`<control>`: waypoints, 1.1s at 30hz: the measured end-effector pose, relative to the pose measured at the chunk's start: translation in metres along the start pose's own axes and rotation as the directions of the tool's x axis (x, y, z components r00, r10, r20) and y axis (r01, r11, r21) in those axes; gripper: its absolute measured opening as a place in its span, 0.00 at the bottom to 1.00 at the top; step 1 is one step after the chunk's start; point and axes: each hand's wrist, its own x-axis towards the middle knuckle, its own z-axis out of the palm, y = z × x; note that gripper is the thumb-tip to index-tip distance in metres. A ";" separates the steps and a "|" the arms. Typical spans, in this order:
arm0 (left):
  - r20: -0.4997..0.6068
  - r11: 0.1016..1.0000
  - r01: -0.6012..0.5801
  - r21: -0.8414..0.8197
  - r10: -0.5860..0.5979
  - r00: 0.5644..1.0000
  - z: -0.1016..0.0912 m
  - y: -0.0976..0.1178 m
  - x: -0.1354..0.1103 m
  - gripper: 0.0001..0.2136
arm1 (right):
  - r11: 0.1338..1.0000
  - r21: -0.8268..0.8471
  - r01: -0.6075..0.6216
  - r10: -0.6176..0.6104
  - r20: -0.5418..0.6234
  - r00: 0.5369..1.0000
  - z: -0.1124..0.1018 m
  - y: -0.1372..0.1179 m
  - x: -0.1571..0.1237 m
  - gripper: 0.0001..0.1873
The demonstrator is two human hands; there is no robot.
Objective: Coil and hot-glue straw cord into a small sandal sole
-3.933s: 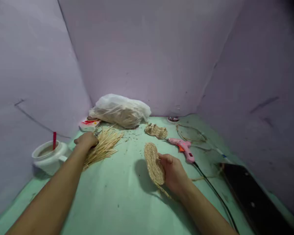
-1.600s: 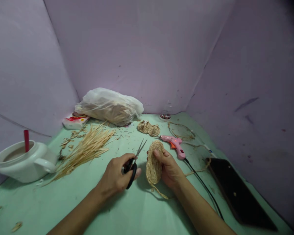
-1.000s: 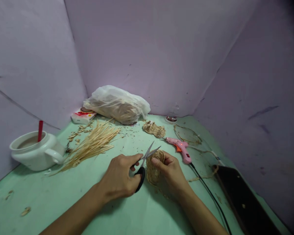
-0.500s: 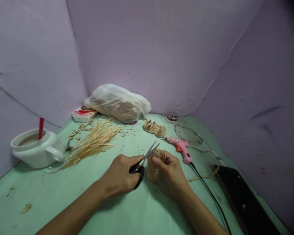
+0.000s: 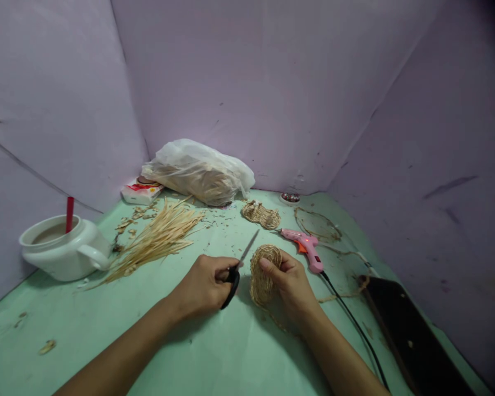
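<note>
My left hand [image 5: 208, 283] is closed around the black handles of a pair of scissors [image 5: 231, 286]. The blades are together and point up and away, a little left of the woven piece. In my right hand [image 5: 291, 280] is a coiled straw sole shape [image 5: 262, 289], pinched with the thumb on its face and the fingers behind. A thin braided cord trails from its lower end toward my right wrist. Beyond it on the table lies a similar woven straw sole [image 5: 262, 215], with small pieces on its left end.
A pink glue gun [image 5: 303, 245] with a lit red light lies to the right, its black cord running forward. A dark flat slab [image 5: 408, 330] is at far right. Loose straw strands [image 5: 160, 231], a white pot [image 5: 66, 253] and a plastic bag [image 5: 198, 173] stand left and behind.
The scissors' blades have closed and moved slightly left, away from the straw sole in my right hand. That sole has shifted a little to the right and is still held.
</note>
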 end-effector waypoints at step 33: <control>0.364 0.620 -0.470 0.629 0.299 0.882 0.009 0.003 0.008 0.29 | 0.643 -0.754 0.134 -0.112 0.080 0.990 -0.022 -0.024 -0.012 0.11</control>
